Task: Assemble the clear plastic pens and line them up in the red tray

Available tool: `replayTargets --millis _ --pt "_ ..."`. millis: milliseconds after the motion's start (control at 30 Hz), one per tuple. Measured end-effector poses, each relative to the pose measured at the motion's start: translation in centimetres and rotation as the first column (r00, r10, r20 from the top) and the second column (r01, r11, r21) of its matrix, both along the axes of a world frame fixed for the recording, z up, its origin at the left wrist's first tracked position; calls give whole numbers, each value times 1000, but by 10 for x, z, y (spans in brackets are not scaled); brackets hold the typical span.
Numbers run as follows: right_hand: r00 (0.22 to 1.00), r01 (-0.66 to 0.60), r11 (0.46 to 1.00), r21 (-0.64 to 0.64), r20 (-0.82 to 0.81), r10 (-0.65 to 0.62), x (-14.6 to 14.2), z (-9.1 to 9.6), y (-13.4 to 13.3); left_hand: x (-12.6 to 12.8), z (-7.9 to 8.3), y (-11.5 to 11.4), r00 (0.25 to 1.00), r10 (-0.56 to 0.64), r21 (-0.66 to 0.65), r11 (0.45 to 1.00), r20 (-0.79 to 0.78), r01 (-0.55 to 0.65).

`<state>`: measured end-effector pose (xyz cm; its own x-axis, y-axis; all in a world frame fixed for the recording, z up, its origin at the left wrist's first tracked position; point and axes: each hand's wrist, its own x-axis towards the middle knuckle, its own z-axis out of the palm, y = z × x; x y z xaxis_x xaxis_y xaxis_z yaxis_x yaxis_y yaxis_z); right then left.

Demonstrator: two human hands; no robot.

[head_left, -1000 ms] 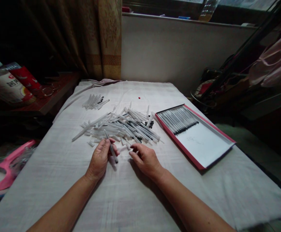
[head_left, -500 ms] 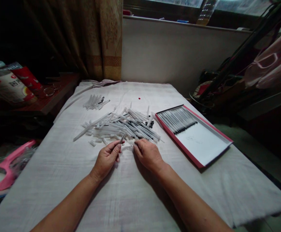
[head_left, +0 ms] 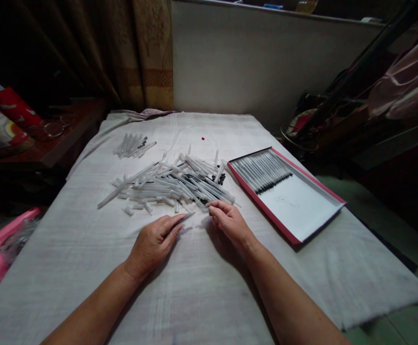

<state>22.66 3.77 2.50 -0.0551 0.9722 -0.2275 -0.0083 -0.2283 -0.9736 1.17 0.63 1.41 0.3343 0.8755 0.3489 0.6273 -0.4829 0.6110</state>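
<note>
My left hand (head_left: 154, 243) is closed around a slim pen (head_left: 187, 218), whose thin end sticks out past the fingertips toward the right. My right hand (head_left: 230, 223) is pinched at the near edge of the pile; whatever lies between its fingertips is too small to make out. Just beyond both hands spreads a loose pile of clear pen barrels (head_left: 154, 194), mixed with dark refills and short clear caps. Small black plugs (head_left: 221, 179) lie at the pile's right side. A shallow red-edged box (head_left: 298, 211) to the right holds a row of pens (head_left: 262, 170) with black ends.
A smaller group of clear pen parts (head_left: 131, 145) lies at the far left of the cloth-covered table (head_left: 180, 297). One tiny red piece (head_left: 203, 138) rests near the back. Left of the table are a pink-handled object (head_left: 5, 244) and a side table (head_left: 61, 139) with jars and packets.
The pen in my left hand has tipped from pointing upward to lying lower, toward the right. My right hand has shifted slightly right, its fingers lifted a little. The view has tilted down.
</note>
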Motion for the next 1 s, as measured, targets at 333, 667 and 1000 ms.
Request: replayTargets --millis 333,667,1000 --pt "987 -120 988 95 116 109 -1 1 -3 -1 -5 0 994 -55 39 997 -98 60" --pt "970 -241 970 -21 -10 241 -5 1 -10 1 -4 -3 987 -84 130 986 -134 101" --pt "974 -224 974 -38 -52 222 -9 -3 -10 3 -1 -5 983 -102 52 992 -150 111"
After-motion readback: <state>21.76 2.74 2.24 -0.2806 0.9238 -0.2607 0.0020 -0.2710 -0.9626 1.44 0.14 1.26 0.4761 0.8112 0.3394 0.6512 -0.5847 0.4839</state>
